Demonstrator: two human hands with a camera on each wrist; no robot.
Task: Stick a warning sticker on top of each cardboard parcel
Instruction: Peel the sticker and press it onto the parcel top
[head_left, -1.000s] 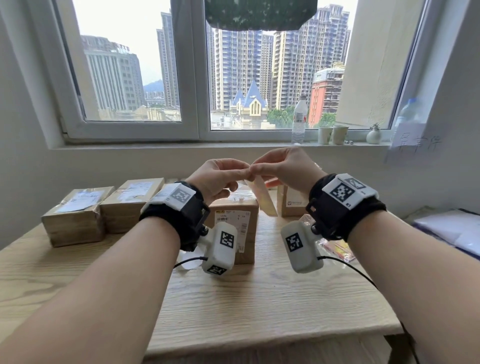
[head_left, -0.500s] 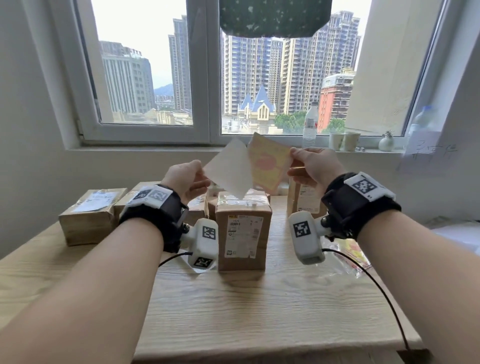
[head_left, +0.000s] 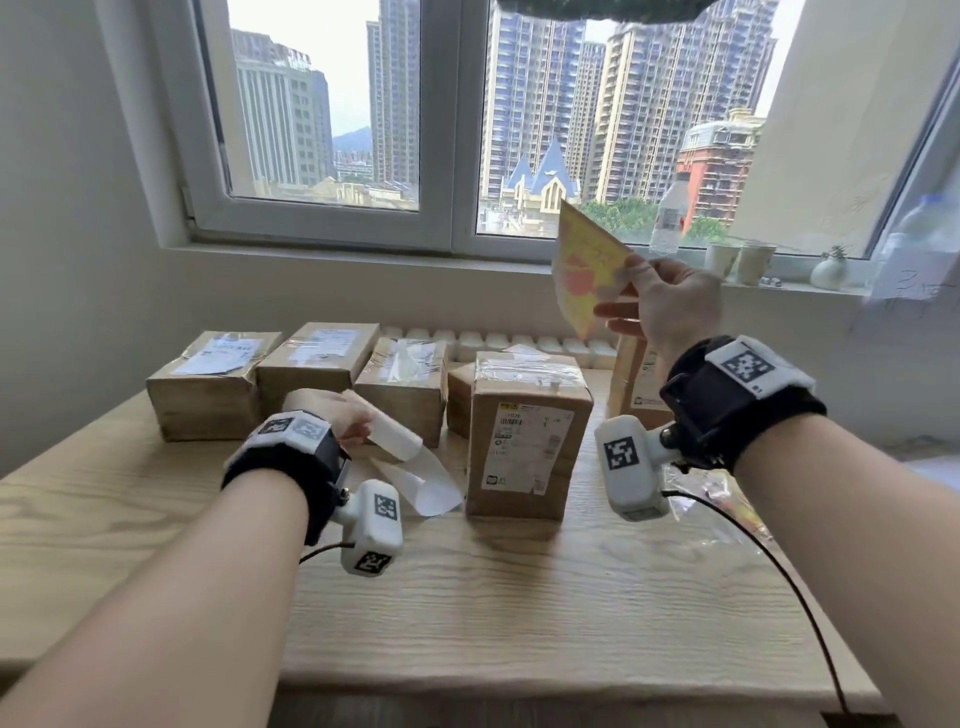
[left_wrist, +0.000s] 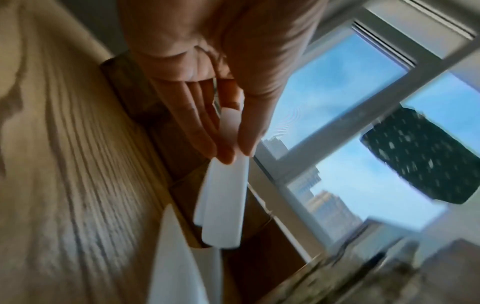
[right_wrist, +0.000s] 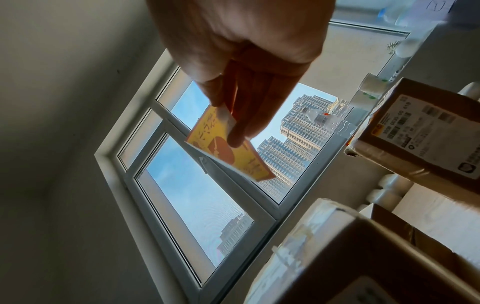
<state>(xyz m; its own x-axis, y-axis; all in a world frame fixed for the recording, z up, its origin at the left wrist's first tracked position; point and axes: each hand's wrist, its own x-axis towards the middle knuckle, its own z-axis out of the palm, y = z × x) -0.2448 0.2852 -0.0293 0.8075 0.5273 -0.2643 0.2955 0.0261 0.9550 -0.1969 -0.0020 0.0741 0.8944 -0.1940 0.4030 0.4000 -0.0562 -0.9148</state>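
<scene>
My right hand (head_left: 631, 299) pinches a yellow and red warning sticker (head_left: 584, 270) by its edge, raised in front of the window; the right wrist view shows the sticker (right_wrist: 228, 144) between thumb and fingers. My left hand (head_left: 353, 426) is low over the table and pinches the white backing paper (head_left: 392, 428), seen as a white strip (left_wrist: 223, 201) in the left wrist view. An upright cardboard parcel (head_left: 524, 431) stands between my hands. Three flat parcels (head_left: 208, 382) (head_left: 317, 356) (head_left: 405, 384) line the back left. Another parcel (head_left: 636, 384) stands behind my right wrist.
A second white backing sheet (head_left: 423, 480) lies on the wooden table (head_left: 493, 597) beside the upright parcel. A clear bag of stickers (head_left: 727, 499) lies at the right. A bottle (head_left: 670, 215), cups (head_left: 740, 262) and a small vase (head_left: 828, 270) stand on the sill.
The backing has come off the sticker. My left hand dropped to the table with the white paper while my right hand stayed raised with the sticker.
</scene>
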